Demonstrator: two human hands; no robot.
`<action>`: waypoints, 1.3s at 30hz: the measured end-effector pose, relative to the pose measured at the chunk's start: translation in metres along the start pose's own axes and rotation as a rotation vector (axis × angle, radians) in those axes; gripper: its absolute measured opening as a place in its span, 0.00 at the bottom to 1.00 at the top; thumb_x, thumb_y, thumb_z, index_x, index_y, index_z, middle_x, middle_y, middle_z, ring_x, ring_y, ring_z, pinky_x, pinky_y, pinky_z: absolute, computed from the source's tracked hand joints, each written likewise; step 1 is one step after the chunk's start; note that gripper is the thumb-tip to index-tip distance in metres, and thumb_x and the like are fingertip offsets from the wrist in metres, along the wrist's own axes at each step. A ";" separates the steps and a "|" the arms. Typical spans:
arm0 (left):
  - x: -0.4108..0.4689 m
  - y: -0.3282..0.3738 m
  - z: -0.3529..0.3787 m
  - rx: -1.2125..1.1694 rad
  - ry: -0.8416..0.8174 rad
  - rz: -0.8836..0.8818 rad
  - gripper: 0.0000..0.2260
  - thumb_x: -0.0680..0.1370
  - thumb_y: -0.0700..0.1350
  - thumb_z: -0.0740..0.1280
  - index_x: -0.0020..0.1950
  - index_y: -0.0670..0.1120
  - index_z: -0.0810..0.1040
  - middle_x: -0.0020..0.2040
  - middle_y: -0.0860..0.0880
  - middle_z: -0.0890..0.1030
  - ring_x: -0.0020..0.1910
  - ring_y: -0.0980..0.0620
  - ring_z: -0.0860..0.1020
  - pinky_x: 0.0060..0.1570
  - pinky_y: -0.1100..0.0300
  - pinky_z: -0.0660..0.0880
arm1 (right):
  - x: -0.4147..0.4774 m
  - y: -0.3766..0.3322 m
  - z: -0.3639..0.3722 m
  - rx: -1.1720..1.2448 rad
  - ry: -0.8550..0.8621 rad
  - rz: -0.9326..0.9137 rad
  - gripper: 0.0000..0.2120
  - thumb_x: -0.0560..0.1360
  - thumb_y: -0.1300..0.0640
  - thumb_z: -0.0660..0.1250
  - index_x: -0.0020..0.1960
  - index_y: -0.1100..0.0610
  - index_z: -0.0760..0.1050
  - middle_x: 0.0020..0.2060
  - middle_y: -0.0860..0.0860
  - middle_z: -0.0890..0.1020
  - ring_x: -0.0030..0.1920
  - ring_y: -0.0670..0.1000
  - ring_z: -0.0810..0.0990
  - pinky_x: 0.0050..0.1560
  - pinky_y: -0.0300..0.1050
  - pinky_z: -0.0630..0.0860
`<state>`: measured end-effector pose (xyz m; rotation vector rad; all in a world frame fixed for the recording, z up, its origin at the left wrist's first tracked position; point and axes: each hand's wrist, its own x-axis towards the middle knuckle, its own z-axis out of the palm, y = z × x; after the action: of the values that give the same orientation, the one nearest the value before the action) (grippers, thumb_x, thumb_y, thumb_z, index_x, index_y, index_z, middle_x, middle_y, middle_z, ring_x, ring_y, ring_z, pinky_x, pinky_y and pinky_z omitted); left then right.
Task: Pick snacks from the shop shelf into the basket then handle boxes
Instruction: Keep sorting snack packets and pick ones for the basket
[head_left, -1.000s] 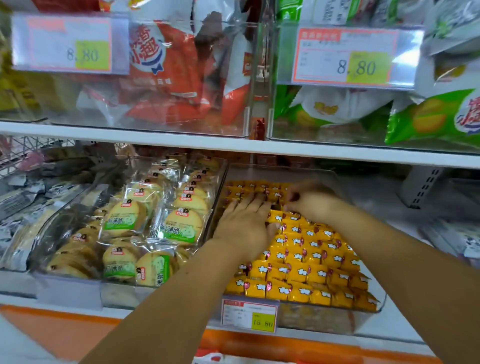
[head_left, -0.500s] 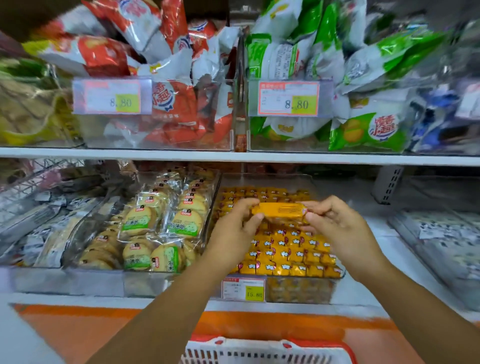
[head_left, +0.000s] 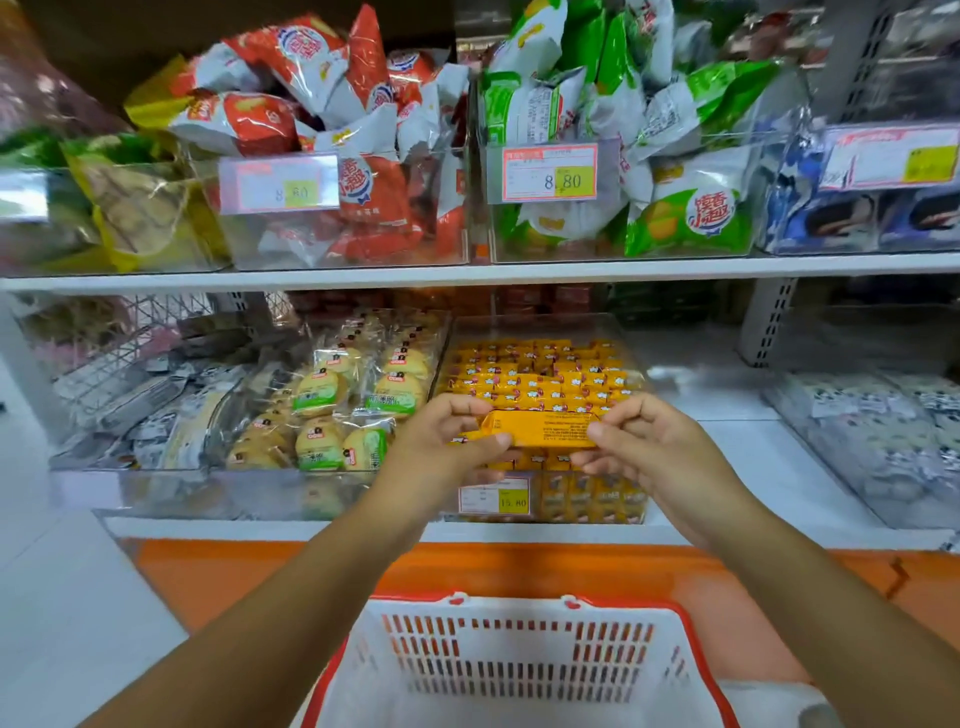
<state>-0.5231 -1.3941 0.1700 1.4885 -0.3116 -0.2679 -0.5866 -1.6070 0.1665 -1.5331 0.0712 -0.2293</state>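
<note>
You held the yellow snack pack level, up beyond the white basket, both forearms reaching forward. Your left hand pinched its left end, your right hand the other.

We see through one camera, worn on the head. It looks forward and a bit down, straight at the shelf, from very close. The wide lens bends the sides. Our arms come in from the bottom corners. The left hand and right hand hold a pack near the middle of the view. The basket sits low, right under us.
</note>
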 end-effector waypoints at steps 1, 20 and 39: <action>-0.002 -0.001 -0.003 -0.036 -0.005 -0.008 0.10 0.77 0.34 0.69 0.56 0.42 0.75 0.54 0.44 0.83 0.48 0.43 0.85 0.45 0.55 0.83 | 0.000 0.001 0.001 0.000 -0.009 0.006 0.05 0.76 0.64 0.68 0.50 0.61 0.74 0.43 0.59 0.85 0.46 0.61 0.86 0.54 0.55 0.80; 0.054 -0.020 -0.041 -0.049 -0.004 0.061 0.02 0.74 0.38 0.70 0.42 0.44 0.80 0.36 0.48 0.83 0.43 0.46 0.85 0.42 0.58 0.83 | 0.061 0.008 0.004 0.005 -0.008 0.020 0.06 0.71 0.60 0.70 0.46 0.61 0.75 0.37 0.56 0.83 0.42 0.56 0.86 0.43 0.43 0.83; 0.050 -0.030 -0.025 -0.073 0.090 0.093 0.09 0.70 0.40 0.72 0.50 0.44 0.82 0.44 0.49 0.86 0.43 0.48 0.85 0.44 0.59 0.83 | 0.055 0.018 0.011 -0.040 -0.023 0.019 0.17 0.64 0.56 0.73 0.51 0.59 0.77 0.47 0.50 0.87 0.46 0.57 0.87 0.50 0.42 0.82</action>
<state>-0.4667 -1.3915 0.1410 1.4057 -0.2954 -0.1360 -0.5293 -1.6062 0.1548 -1.5740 0.0725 -0.1956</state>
